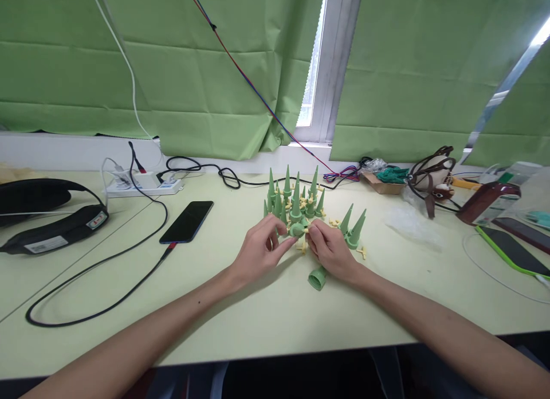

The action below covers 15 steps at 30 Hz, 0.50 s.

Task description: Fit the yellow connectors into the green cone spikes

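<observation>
Cones (pixel 296 198) stand grouped mid-tabletop while your left hand (pixel 260 253) pinches one cone (pixel 296 229), your right hand (pixel 330 251) pinches a peg (pixel 306 230) against it, and a spare cone (pixel 318 278) and pegs (pixel 333 222) lie loose.

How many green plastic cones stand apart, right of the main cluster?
2 green plastic cones: the left cone stands just beyond the right hand, the right cone close beside it. The hand may hide more.
</observation>
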Tool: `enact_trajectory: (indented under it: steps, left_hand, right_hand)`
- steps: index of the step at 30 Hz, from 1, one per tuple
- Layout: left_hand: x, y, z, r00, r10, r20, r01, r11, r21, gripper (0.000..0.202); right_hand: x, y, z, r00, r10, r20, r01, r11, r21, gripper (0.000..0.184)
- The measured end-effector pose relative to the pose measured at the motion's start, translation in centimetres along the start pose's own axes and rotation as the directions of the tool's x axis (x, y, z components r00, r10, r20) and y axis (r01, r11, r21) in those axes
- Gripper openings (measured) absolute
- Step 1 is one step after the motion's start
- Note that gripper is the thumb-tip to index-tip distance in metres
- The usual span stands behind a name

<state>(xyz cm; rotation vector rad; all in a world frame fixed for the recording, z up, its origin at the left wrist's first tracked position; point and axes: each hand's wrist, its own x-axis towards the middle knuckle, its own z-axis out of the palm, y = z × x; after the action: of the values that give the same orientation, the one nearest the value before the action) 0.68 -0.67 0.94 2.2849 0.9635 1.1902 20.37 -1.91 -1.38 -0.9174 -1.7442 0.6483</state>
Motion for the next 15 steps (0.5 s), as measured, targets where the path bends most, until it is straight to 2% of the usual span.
enact_trajectory:
  steps: [4, 8, 11, 15]
  left_hand:
    - [0.15, 0.22, 0.12, 0.988, -0.116, 0.102, 0.122, 0.991, -0.056, 0.032]
    - [0.23, 0.32, 0.11, 0.948, -0.251, 0.196, 0.292, 0.93, -0.222, 0.045]
    - [0.29, 0.24, -0.06, 0.928, -0.278, 0.25, 0.347, 0.888, -0.302, 0.048]
    - [0.28, 0.14, -0.36, 0.913, -0.276, 0.3, 0.367, 0.876, -0.313, 0.045]
  right_hand:
    - [-0.01, 0.18, 0.03, 1.0, 0.013, -0.013, -0.013, 1.0, 0.021, 0.038]
    - [0.03, 0.34, 0.0, 1.0, 0.009, -0.019, -0.009, 1.0, 0.004, 0.035]
    - [0.09, 0.22, -0.08, 1.0, -0.021, 0.013, 0.021, 0.999, -0.039, 0.032]
    - [0.14, 0.02, -0.19, 0.997, -0.057, 0.058, 0.062, 0.994, -0.091, 0.03]
